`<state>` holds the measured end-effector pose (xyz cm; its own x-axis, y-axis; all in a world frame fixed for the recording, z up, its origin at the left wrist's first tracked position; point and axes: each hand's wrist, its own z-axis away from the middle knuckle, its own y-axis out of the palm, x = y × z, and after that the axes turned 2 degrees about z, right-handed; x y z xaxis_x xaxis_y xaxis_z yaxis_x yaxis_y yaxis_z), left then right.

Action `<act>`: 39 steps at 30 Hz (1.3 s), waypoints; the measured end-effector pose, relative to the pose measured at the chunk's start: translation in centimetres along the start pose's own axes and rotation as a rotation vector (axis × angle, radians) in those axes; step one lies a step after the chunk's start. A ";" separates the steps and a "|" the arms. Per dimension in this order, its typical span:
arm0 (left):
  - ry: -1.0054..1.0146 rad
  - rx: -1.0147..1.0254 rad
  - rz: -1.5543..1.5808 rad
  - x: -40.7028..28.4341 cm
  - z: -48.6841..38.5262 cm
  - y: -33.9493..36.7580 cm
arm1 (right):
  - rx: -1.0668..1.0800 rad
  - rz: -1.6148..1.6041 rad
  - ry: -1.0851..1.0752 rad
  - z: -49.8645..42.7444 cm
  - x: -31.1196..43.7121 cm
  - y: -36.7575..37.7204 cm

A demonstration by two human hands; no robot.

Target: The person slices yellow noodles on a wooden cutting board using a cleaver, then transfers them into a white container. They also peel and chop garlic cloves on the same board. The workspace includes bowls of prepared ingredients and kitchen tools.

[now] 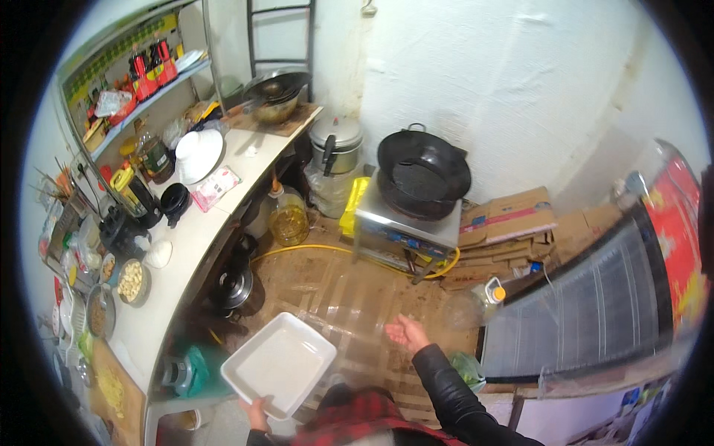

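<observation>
My left hand [255, 413] grips the near corner of a white rectangular plastic tray [279, 365], its thumb over the rim. The tray is held tilted above the floor and its inside looks bare. Out to the right, my right hand [407, 333] hangs in the air with its fingers curled and nothing visible in it; whether they are fully closed is hard to tell. Beyond it stands a clear plastic jug with a yellow cap [498, 294]. A large black wok [425, 174] rests on a steel gas stove [407, 228] farther ahead.
Along the left runs a white counter [192, 262] with a bowl of peeled cloves [133, 282], a cutting board [136, 384] and a blender [134, 195]. A yellow hose [312, 247] crosses the floor. Flattened cardboard [502, 223] leans by the wall; a glass-topped chest freezer [580, 301] stands right.
</observation>
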<state>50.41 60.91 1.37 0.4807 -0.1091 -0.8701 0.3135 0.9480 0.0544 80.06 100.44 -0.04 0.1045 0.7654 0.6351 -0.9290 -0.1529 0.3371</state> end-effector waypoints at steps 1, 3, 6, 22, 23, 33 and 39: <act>-0.016 -0.075 0.080 -0.7 -0.6 0.6 | -0.013 -0.009 0.016 -3.2 2.1 0.9; -0.103 -0.113 0.204 -2.0 -1.6 1.5 | -0.057 -0.058 0.028 -9.6 5.2 2.1; -0.234 -0.146 0.256 -2.8 -3.2 3.0 | -0.163 -0.164 0.013 -20.8 8.7 1.2; -0.415 -0.334 -0.263 -1.1 -10.6 15.9 | -0.652 0.081 -0.496 -47.0 11.1 4.2; -0.483 -0.395 -0.134 -1.0 -10.8 16.0 | -0.699 -0.047 -0.456 -47.4 11.1 4.3; -0.723 -0.491 0.207 -0.5 -12.8 16.7 | -0.403 -0.183 -0.178 -45.1 12.9 0.2; -0.550 -0.356 -0.080 -0.1 -12.9 16.2 | -0.532 -0.401 -0.138 -43.2 14.2 -3.6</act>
<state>44.87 80.16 -3.96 0.8450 -0.2310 -0.4823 0.1213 0.9612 -0.2478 69.57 138.86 -22.27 0.4889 0.6062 0.6273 -0.8534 0.4813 0.2001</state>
